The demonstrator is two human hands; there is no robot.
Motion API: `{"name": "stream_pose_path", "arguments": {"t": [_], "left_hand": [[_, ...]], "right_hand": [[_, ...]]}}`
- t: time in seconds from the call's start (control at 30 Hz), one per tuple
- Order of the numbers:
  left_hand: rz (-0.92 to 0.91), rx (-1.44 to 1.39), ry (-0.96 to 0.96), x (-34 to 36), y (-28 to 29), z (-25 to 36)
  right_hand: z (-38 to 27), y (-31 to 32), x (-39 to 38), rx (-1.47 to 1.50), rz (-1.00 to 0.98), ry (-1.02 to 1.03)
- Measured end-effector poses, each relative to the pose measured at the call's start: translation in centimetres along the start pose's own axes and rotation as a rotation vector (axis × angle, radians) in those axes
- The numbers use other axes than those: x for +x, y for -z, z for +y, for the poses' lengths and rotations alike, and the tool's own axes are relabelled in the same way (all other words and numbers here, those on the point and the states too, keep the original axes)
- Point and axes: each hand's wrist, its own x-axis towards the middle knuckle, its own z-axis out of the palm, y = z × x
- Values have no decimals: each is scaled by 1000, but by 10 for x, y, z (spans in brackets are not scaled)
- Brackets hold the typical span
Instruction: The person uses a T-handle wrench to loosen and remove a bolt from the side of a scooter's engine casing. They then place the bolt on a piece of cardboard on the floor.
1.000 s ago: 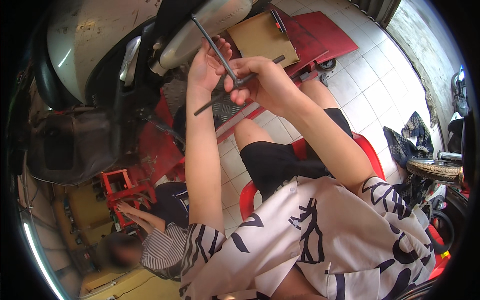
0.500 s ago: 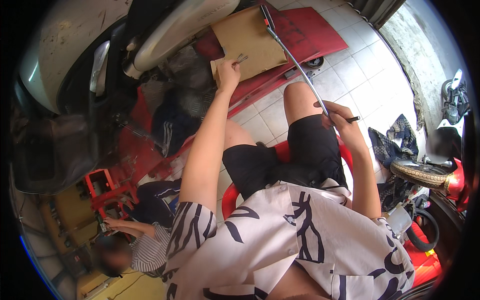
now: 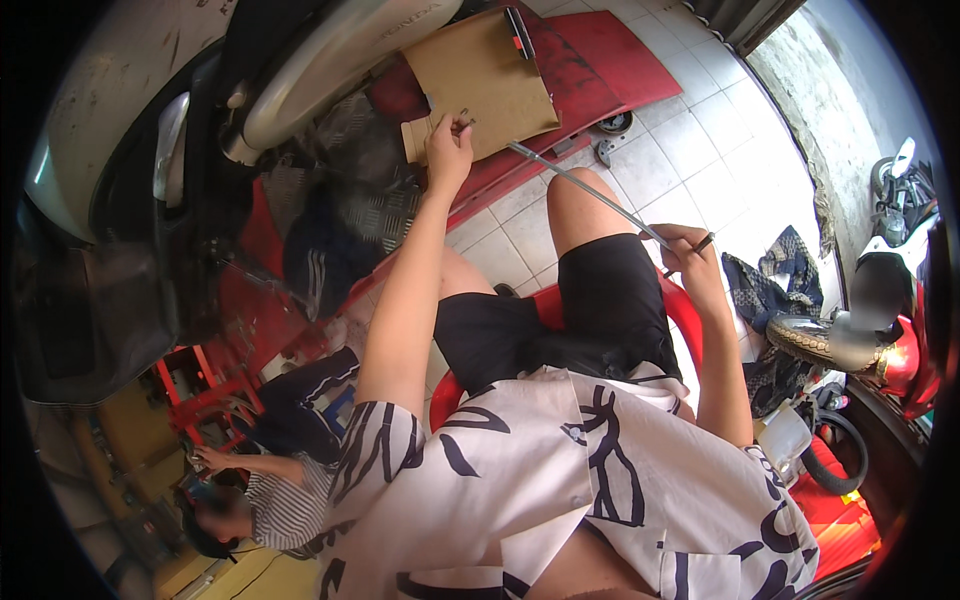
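My left hand point(image 3: 449, 155) is over the near left part of a brown cardboard sheet point(image 3: 485, 70). Its fingers are pinched around small metal pieces, only partly visible. My right hand point(image 3: 688, 255), beside my right knee, is closed around a long thin silver rod point(image 3: 590, 187) with a black end. From that hand the rod slants away to the left, over my thigh, and its tip is by the cardboard's near edge. A black-and-red tool point(image 3: 519, 35) lies at the cardboard's far right edge, apart from both hands.
The cardboard rests on a red motorcycle lift platform point(image 3: 610, 70). A motorcycle point(image 3: 330, 65) stands at far left. A curved metal part point(image 3: 603, 152) lies on the tiles. Dark cloth point(image 3: 785, 275) and a wheel point(image 3: 800, 338) are at right. Another person point(image 3: 285, 500) works at lower left.
The rod has swung toward me, its tip moving from beside the black-and-red tool to the cardboard's near edge. My left hand still pinches the small pieces, which show less now.
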Motion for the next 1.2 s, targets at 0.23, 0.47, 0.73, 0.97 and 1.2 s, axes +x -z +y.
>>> {"name": "stream_pose_path", "arguments": {"t": [0.23, 0.47, 0.73, 0.97, 1.2], "left_hand": [[-2, -541, 178, -53, 51, 44], [64, -752, 196, -79, 93, 58], [-58, -886, 238, -89, 122, 57], [-228, -801, 260, -92, 141, 62], [-166, -872, 268, -89, 142, 70]], "right_hand": [[-6, -20, -3, 80, 10, 84], [-16, -36, -10, 77, -55, 109], [-19, -46, -16, 65, -79, 137], [-11, -37, -13, 198, -203, 102], [-7, -51, -22, 260, -283, 89]]}}
